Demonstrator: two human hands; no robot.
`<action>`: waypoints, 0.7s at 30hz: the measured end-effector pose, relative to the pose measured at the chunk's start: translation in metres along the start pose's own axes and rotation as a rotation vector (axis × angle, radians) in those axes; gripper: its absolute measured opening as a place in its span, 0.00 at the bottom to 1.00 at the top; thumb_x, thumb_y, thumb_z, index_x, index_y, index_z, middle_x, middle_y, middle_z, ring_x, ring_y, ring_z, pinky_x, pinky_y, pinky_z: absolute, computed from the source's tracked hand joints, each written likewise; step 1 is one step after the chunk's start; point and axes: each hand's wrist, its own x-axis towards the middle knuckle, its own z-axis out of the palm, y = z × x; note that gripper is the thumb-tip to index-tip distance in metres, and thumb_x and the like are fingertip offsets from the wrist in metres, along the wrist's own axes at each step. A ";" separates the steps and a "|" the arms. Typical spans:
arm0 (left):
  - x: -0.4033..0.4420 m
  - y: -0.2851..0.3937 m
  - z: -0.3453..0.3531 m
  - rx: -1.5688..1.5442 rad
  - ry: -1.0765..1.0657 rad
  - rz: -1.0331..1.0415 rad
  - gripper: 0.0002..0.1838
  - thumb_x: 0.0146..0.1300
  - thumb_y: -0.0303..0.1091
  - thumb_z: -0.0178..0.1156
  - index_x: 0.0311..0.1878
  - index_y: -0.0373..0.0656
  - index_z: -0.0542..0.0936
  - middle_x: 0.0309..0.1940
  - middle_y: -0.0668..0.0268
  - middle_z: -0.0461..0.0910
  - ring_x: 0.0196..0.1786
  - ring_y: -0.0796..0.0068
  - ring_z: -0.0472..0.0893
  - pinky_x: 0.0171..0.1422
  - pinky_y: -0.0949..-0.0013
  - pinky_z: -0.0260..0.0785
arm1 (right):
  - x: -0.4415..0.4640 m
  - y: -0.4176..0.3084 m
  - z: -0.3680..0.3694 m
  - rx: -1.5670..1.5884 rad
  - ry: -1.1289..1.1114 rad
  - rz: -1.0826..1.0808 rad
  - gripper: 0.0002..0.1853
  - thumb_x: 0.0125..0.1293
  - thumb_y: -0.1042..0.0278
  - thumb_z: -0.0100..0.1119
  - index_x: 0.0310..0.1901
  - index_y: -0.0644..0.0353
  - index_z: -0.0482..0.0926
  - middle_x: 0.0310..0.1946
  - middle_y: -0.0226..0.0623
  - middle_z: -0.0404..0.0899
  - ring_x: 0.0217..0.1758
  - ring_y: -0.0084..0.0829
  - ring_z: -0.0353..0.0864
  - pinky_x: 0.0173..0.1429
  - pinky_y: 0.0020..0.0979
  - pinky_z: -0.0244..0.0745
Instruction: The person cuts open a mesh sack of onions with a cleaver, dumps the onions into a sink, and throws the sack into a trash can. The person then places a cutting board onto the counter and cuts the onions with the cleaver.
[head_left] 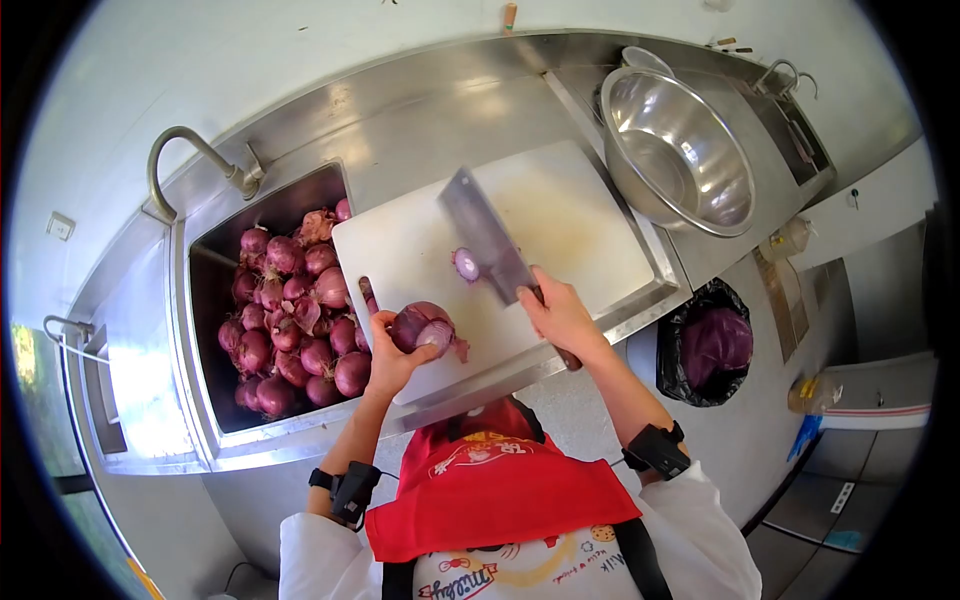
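White board [590,215]; cleaver [487,232] in right hand [560,312], pointing forward-left.

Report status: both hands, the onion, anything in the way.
Left hand holding red onion at the cutting board's edge. Right hand gripping cleaver, blade above board. Small onion piece on board, close beside blade.

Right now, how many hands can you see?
2: the left hand, holding an onion near the sink, and the right hand, holding the cleaver over the board.

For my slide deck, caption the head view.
Left hand holds a red onion, right hand a cleaver, over a white cutting board.
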 end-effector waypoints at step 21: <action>-0.177 -0.158 -0.417 -1.121 1.141 -0.432 0.29 0.53 0.48 0.60 0.58 0.49 0.68 0.53 0.62 0.72 0.52 0.58 0.74 0.46 0.49 0.72 | 0.039 0.000 0.120 0.498 0.474 -0.281 0.07 0.68 0.69 0.46 0.45 0.60 0.65 0.17 0.27 0.62 0.13 0.18 0.62 0.17 0.22 0.62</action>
